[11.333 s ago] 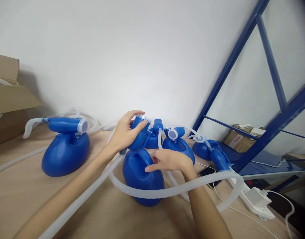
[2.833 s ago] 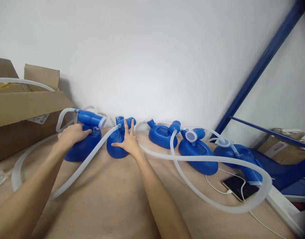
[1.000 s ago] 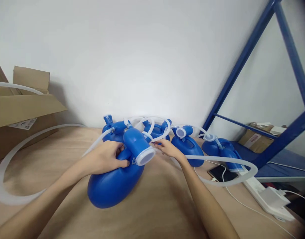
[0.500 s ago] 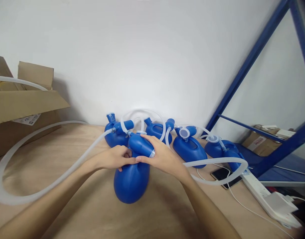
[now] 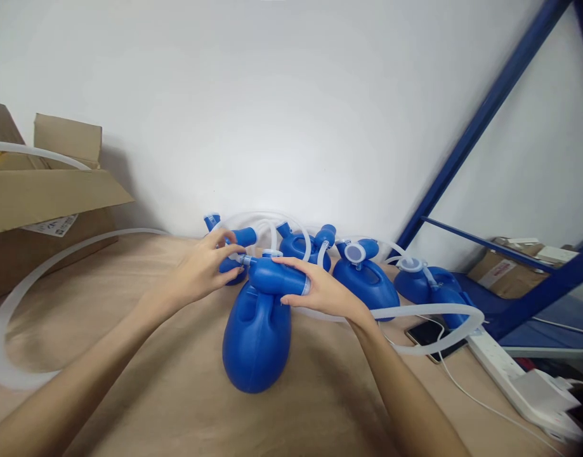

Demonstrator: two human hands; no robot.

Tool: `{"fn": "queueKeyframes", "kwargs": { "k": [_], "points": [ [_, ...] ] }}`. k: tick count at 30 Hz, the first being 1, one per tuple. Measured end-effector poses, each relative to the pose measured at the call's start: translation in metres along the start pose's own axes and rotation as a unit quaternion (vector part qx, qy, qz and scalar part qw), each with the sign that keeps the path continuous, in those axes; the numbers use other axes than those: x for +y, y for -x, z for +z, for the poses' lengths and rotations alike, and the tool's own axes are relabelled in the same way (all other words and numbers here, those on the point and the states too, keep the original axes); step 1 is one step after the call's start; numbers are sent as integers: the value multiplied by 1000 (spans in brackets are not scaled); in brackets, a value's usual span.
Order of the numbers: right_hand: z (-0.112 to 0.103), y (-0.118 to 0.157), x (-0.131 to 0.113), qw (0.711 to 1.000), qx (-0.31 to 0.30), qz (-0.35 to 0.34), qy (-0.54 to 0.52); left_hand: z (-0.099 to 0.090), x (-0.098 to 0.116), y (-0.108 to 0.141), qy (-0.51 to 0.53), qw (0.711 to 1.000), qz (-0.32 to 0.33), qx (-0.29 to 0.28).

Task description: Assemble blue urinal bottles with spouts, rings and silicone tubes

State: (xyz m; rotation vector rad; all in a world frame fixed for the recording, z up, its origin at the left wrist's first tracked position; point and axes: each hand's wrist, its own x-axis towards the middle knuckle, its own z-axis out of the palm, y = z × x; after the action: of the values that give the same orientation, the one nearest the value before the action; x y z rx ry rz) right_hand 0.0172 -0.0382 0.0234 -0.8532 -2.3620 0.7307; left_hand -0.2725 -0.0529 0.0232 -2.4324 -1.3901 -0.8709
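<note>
A blue plastic urinal bottle (image 5: 257, 346) with a moulded handle lies on the table in front of me. Across its top sits a blue cup-shaped funnel (image 5: 276, 277) with a clear rim at its right end. My right hand (image 5: 320, 285) is closed around that right end, thumb below and fingers on top. At the funnel's narrow left end, my left hand (image 5: 210, 263) pinches the white flexible tube (image 5: 238, 258) by its connector. Partly hidden behind the left hand stands another blue urinal bottle (image 5: 212, 220) with its own funnel.
More blue urinal bottles with tubes (image 5: 365, 285) line the wall to the right. A cardboard box (image 5: 48, 197) stands at left, with a long tube (image 5: 15, 304) looping in front. At right lie a phone (image 5: 436, 339), a power strip (image 5: 514, 381) and a blue metal frame (image 5: 481, 120).
My left hand has left the bottle's handle area and moved up and left to the tube connector. The funnel has shifted slightly right in my right hand.
</note>
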Motion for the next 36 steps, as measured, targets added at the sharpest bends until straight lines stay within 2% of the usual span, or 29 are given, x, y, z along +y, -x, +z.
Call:
{"fn": "queueKeyframes", "kwargs": {
  "k": [2,4,6,8,11,15,20,23,26,29,31,33,35,36],
  "points": [
    [-1,1,2,1000,-2,0,-3,-5,6,0,6,996,-89,-22],
    [-1,2,3,1000,-4,4,-7,-8,11,1,41,981,-157,-109],
    [-1,2,4,1000,-3,5,-8,-7,13,2,151,948,-186,-207],
    [0,3,4,1000,-2,4,-9,-1,12,2,294,901,-206,-241],
    [0,3,4,1000,-4,9,-12,10,10,0,425,848,-238,-210],
    [-1,4,2,1000,-7,11,-10,20,12,-4,491,809,-274,-168],
    [-2,3,4,1000,-10,21,-9,19,20,-5,545,766,-317,-122],
    [-2,3,6,1000,-8,19,-10,15,15,-6,559,743,-341,-136],
    [-3,3,6,1000,-9,24,-12,10,2,-6,564,729,-358,-149],
    [-3,3,7,1000,-11,23,-15,6,-11,-4,549,736,-366,-150],
    [-3,3,6,1000,-10,16,-9,2,-15,-4,512,762,-360,-166],
    [-3,4,6,1000,-6,10,2,-3,-13,-3,436,812,-337,-192],
    [-3,4,6,1000,-2,7,12,-8,-8,-2,293,891,-289,-193],
    [-3,4,6,1000,-5,9,16,-10,-5,-2,202,929,-259,-170]
  ]
}}
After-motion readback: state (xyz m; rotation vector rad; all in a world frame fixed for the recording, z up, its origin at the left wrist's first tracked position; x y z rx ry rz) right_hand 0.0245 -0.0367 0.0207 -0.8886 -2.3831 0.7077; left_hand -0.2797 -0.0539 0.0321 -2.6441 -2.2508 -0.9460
